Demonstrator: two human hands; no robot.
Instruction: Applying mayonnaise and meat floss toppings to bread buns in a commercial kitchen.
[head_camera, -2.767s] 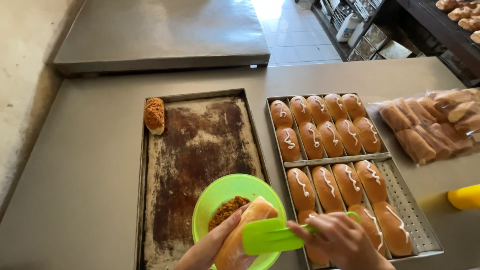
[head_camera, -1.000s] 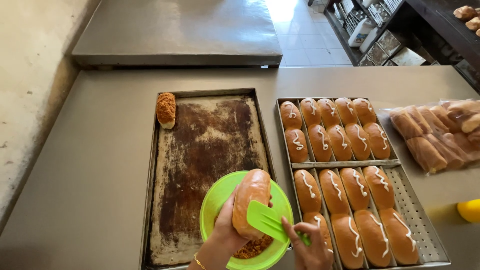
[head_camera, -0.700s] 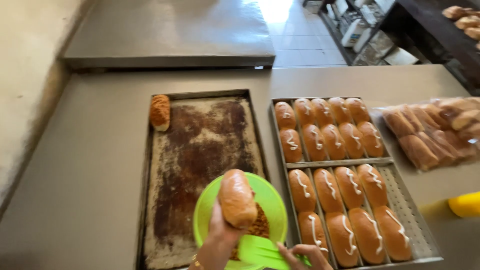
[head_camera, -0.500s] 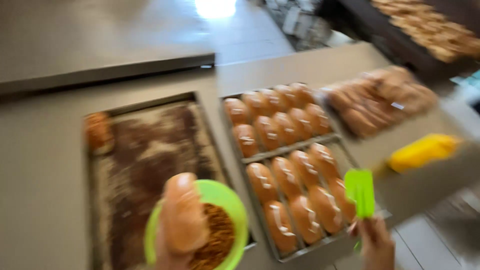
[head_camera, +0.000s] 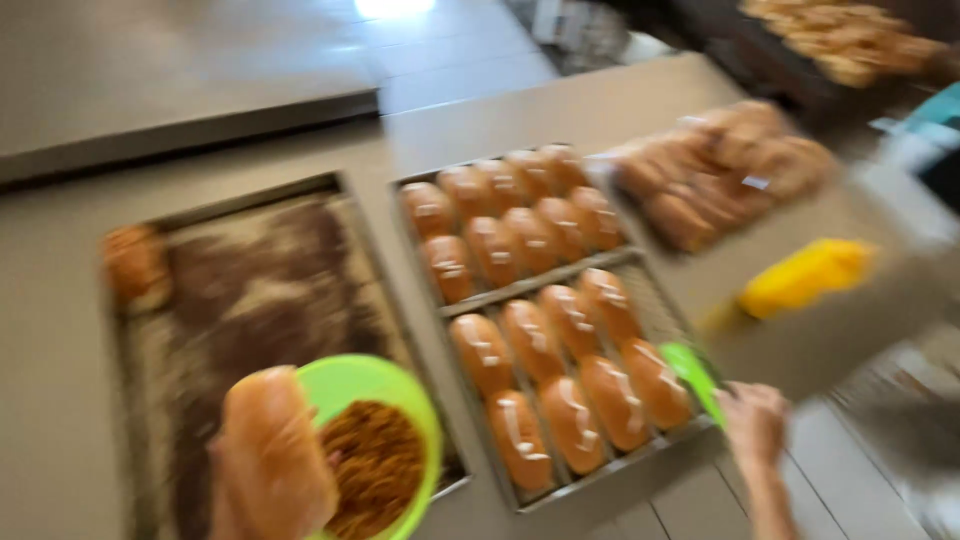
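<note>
Green is the bowl (head_camera: 370, 420) of brown crumbs, near the bottom. The left hand (head_camera: 235, 490), mostly hidden, holds a bun (head_camera: 275, 450) over the bowl's left rim. Right of the bowl sits a tray (head_camera: 600, 480) of buns. At the tray's right corner, the right hand (head_camera: 755, 425) pinches a green scraper (head_camera: 693, 372).

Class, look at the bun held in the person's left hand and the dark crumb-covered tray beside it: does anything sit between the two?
Only the round green bowl of brown crumbs, directly right of the golden bun gripped by the left hand. The dark crumb-covered tray lies just beyond them, bare except for one coated bun at its far-left corner.
</note>
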